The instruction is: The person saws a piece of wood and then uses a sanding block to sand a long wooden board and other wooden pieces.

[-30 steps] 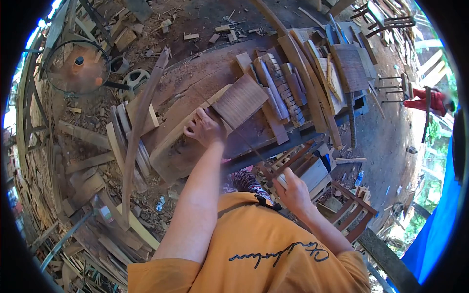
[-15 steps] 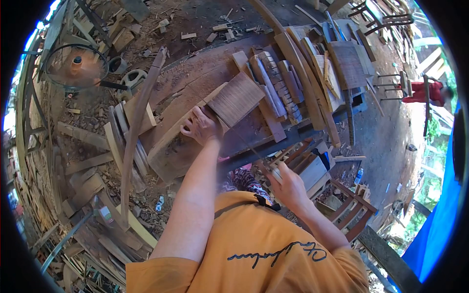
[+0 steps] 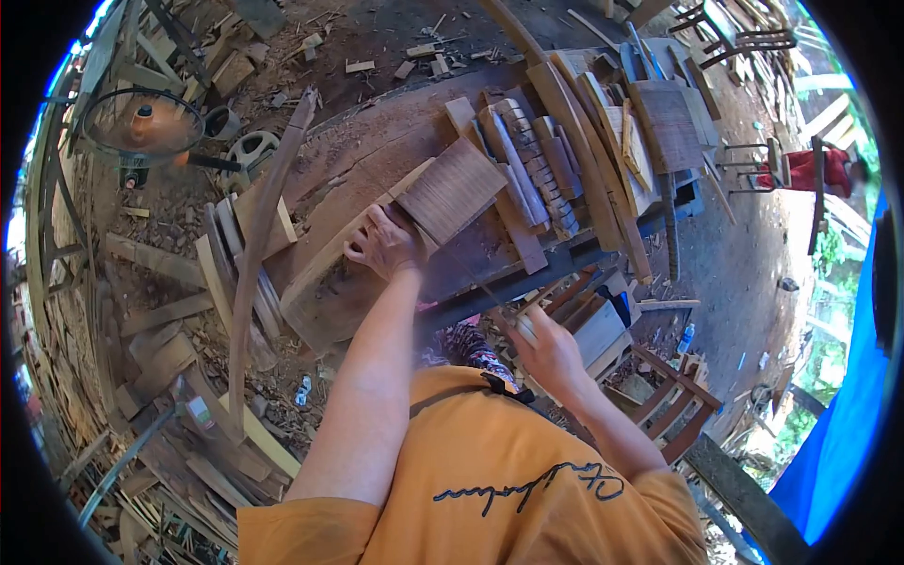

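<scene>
My left hand (image 3: 388,247) is bent over a long pale wooden beam (image 3: 325,273), its fingers curled on the wood. Just beyond the fingertips, a squarish brown wooden block (image 3: 452,192) lies at the beam's end. Low on the right, my right hand (image 3: 548,350) is wrapped round the pale handle of a saw (image 3: 483,285). Its thin blade slants up and left from the fist to the near edge of the block, beside my left hand. Where the blade meets the wood is hard to make out.
Several wooden pieces (image 3: 513,165) are stacked right of the block on the dusty workbench (image 3: 377,155). An upright curved timber (image 3: 266,212) stands left. A ring-guarded fan (image 3: 143,127) is at upper left. A slatted wooden chair (image 3: 670,405) stands at right. Scraps litter the ground.
My right hand has shifted slightly up and left with the saw. My left hand stays at the same spot on the beam. The whole view has drifted slightly.
</scene>
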Tool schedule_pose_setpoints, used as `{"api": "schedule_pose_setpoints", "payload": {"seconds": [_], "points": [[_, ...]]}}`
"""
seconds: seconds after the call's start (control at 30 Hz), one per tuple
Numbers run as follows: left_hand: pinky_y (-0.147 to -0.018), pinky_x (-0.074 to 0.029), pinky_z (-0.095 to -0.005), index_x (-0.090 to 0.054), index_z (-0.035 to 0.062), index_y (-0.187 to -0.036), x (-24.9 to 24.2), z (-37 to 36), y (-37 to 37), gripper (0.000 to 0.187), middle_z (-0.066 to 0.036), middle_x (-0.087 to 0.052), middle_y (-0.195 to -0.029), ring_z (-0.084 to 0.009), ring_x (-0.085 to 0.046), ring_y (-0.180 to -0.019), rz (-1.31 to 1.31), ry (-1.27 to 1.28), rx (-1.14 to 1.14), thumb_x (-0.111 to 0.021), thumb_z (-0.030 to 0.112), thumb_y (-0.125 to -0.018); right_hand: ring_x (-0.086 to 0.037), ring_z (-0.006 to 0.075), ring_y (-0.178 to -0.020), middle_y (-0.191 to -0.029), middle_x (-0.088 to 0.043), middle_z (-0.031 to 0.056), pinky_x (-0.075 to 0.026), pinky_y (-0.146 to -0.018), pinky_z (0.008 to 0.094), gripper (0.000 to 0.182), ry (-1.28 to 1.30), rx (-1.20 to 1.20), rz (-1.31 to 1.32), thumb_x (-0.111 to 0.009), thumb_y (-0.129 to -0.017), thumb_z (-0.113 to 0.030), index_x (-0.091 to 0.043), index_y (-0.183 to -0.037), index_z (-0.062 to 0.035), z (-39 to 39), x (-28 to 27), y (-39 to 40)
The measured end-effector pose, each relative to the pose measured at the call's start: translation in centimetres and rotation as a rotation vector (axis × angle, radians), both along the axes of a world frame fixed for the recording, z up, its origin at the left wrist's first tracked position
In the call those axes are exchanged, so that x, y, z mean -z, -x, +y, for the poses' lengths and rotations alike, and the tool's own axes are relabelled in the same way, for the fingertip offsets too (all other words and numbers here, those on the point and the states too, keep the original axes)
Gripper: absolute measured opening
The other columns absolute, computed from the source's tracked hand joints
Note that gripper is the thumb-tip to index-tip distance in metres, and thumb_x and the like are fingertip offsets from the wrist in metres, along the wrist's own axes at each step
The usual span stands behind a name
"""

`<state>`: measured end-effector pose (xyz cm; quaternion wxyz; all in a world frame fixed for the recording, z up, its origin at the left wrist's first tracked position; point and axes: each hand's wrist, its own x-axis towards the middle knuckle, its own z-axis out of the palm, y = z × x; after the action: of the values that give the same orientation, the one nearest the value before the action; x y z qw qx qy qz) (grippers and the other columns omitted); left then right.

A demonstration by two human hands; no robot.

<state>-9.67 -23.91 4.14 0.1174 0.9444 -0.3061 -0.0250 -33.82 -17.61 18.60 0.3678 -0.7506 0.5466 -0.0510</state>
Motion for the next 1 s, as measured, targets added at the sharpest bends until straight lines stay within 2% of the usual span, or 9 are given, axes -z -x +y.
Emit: {"api": "schedule_pose_setpoints", "payload": {"seconds": [0.1, 0.2, 0.37, 0.47, 0.6, 0.7, 0.83, 0.93, 1.0], "points": [[-0.105, -0.024, -0.0544, -0.055, 0.0144, -0.105, 0.7, 0.3, -0.1, 0.023, -0.006, -0.066, -0.111, -0.0309, -0.054, -0.110, -0.002, -0.016, 0.018, -0.040, 0.031, -0.099, -0.064, 0.0438, -0.077, -0.078, -0.063, 0.0218, -0.050, -0.064, 0.0518, 0.024, 0.116, -0.054, -0.110, -0.061, -0.095, -0.024, -0.048, -0.097, -0.0038, -3.9, 5.6, -6.5], [-0.106, -0.025, -0.0543, -0.055, 0.0145, -0.105, 0.0, 0.3, 0.0, 0.021, -0.006, -0.065, -0.110, -0.0314, -0.054, -0.110, -0.032, 0.000, 0.040, -0.042, 0.029, -0.098, -0.064, 0.0435, -0.077, -0.077, -0.062, 0.0216, -0.050, -0.065, 0.0514, 0.022, 0.129, -0.023, -0.135, -0.059, -0.096, -0.023, -0.048, -0.097, -0.0046, -3.6, 5.0, -8.2], [-0.106, -0.024, -0.0539, -0.055, 0.0142, -0.104, -0.3, 0.0, 0.2, 0.024, -0.006, -0.065, -0.108, -0.0312, -0.053, -0.111, 0.020, 0.001, 0.010, -0.040, 0.032, -0.100, -0.064, 0.0429, -0.076, -0.082, -0.064, 0.0223, -0.051, -0.065, 0.0503, 0.027, -0.039, -0.013, 0.032, -0.062, -0.094, -0.027, -0.050, -0.103, -0.0035, 1.8, -1.7, 2.2], [-0.106, -0.024, -0.0537, -0.055, 0.0140, -0.104, -1.0, -0.1, 0.2, 0.024, -0.006, -0.065, -0.107, -0.0312, -0.053, -0.111, 0.027, 0.015, 0.024, -0.040, 0.032, -0.100, -0.064, 0.0442, -0.077, -0.083, -0.064, 0.0228, -0.051, -0.066, 0.0513, 0.027, -0.014, -0.009, -0.019, -0.062, -0.094, -0.026, -0.050, -0.103, -0.0035, 0.3, -1.0, 0.4], [-0.106, -0.023, -0.0536, -0.055, 0.0136, -0.104, 0.2, 0.2, -0.3, 0.022, -0.007, -0.064, -0.110, -0.0303, -0.053, -0.112, 0.036, 0.018, 0.030, -0.041, 0.031, -0.099, -0.063, 0.0462, -0.079, -0.084, -0.064, 0.0239, -0.050, -0.066, 0.0527, 0.027, 0.093, -0.050, -0.135, -0.063, -0.094, -0.025, -0.048, -0.101, -0.0035, -4.5, 6.0, -7.9], [-0.106, -0.023, -0.0538, -0.055, 0.0135, -0.103, -0.5, 0.1, 0.4, 0.023, -0.007, -0.064, -0.110, -0.0303, -0.053, -0.112, -0.024, 0.026, 0.032, -0.040, 0.030, -0.101, -0.063, 0.0457, -0.077, -0.083, -0.064, 0.0234, -0.050, -0.065, 0.0525, 0.028, 0.117, -0.018, -0.121, -0.063, -0.094, -0.026, -0.047, -0.098, -0.0038, -2.9, 4.7, -7.0], [-0.107, -0.023, -0.0541, -0.055, 0.0135, -0.104, -1.5, -0.2, 0.4, 0.022, -0.007, -0.064, -0.110, -0.0305, -0.053, -0.112, 0.054, -0.005, 0.007, -0.040, 0.030, -0.101, -0.063, 0.0448, -0.075, -0.080, -0.064, 0.0228, -0.050, -0.064, 0.0518, 0.026, 0.000, 0.003, -0.040, -0.063, -0.094, -0.025, -0.048, -0.101, -0.0045, 2.0, -1.1, 2.0], [-0.107, -0.023, -0.0545, -0.055, 0.0134, -0.104, -1.4, -0.2, 0.1, 0.023, -0.006, -0.064, -0.110, -0.0308, -0.052, -0.113, 0.068, -0.025, -0.003, -0.041, 0.030, -0.100, -0.063, 0.0456, -0.076, -0.080, -0.064, 0.0231, -0.050, -0.064, 0.0517, 0.025, -0.024, 0.000, -0.007, -0.063, -0.094, -0.024, -0.048, -0.100, -0.0043, 0.7, -1.7, 0.8], [-0.107, -0.023, -0.0548, -0.055, 0.0134, -0.104, -0.8, -0.1, 0.1, 0.023, -0.006, -0.065, -0.110, -0.0310, -0.053, -0.112, 0.044, 0.017, 0.016, -0.040, 0.030, -0.101, -0.063, 0.0460, -0.076, -0.080, -0.064, 0.0234, -0.050, -0.065, 0.0520, 0.025, -0.032, -0.021, -0.064, -0.063, -0.094, -0.024, -0.048, -0.098, -0.0041, -2.1, 1.5, -2.9]]}}
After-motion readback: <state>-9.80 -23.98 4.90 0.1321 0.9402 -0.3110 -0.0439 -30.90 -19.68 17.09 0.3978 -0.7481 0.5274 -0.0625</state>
